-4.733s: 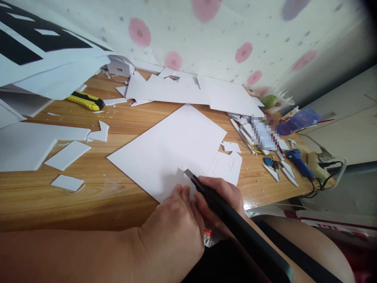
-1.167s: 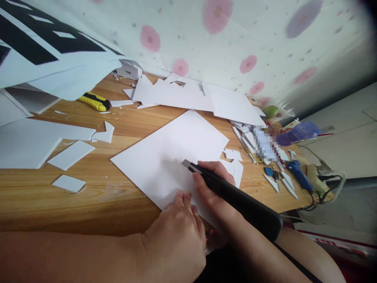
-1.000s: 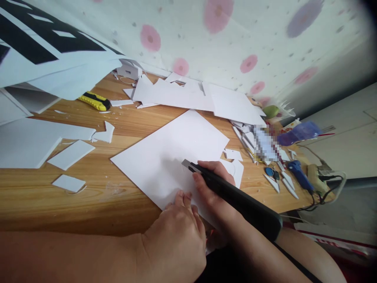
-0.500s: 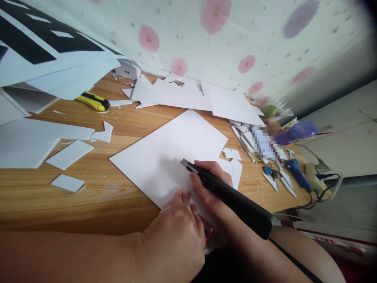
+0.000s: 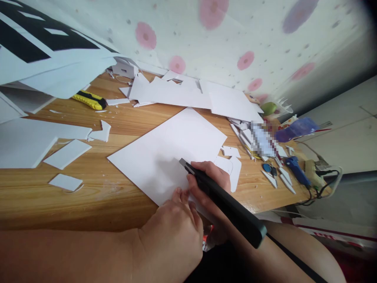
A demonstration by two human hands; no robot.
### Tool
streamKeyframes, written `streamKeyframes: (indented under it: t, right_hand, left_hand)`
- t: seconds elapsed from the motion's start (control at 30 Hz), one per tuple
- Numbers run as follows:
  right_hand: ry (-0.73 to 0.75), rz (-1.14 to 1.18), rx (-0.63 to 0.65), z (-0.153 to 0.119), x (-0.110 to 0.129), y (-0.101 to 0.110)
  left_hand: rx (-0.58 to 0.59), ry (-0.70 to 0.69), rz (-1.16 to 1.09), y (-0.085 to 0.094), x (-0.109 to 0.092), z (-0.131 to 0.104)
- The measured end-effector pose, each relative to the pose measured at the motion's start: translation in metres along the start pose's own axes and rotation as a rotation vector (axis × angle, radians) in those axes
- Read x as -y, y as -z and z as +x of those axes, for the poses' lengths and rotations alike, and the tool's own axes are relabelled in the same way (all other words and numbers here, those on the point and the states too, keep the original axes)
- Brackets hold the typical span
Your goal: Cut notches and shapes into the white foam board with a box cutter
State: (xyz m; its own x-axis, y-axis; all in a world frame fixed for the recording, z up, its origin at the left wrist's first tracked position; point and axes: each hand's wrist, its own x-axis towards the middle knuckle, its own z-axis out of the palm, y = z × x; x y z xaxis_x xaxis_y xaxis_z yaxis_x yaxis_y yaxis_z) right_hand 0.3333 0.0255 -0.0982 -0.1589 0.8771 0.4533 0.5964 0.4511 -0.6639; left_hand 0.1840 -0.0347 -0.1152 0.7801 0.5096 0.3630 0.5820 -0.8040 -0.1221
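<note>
A white foam board sheet [image 5: 165,133] lies at a slant on the wooden table in front of me. My right hand [image 5: 210,181] is wrapped round a black corded cutting knife [image 5: 232,208], whose short metal blade points to the upper left. The blade tip is at the sheet's surface near its middle; whether it touches is hard to see. My left hand [image 5: 173,228] presses its bunched fingertips on the sheet's near edge, just below the right hand. The left thumb is hidden. Curved cut scraps [image 5: 232,173] lie right of the sheet.
A yellow-black utility knife [image 5: 90,100] and white board pieces [image 5: 67,153] are on the left. More white boards [image 5: 171,92] lean along the flowered curtain. To the right are a blue glue gun [image 5: 297,171], a power strip with cables [image 5: 313,175] and keys [image 5: 269,169].
The whole view has shifted slightly left. The knife's blade tip has moved a little leftward, and its rear end has swung down and to the left. The left hand still presses on the sheet.
</note>
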Motion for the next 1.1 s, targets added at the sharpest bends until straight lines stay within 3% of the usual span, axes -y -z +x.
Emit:
streamKeyframes:
  t: [0.33,0.6,0.9,1.1]
  right_hand:
    - [0.073,-0.013,0.029,-0.009,-0.001,0.011]
    - [0.150,0.014,0.097,-0.016,-0.001,0.026]
    - [0.151,0.053,0.108,-0.018,-0.004,0.028]
    - [0.025,0.084,0.090,-0.018,0.000,0.029]
  left_hand:
    - [-0.042,-0.003,0.003,0.025,0.018,0.011]
    - [-0.041,0.101,-0.006,0.011,0.005,0.006]
    - [-0.156,0.124,0.037,0.000,0.000,0.005]
    - [-0.154,0.103,0.072,0.005,0.005,0.006]
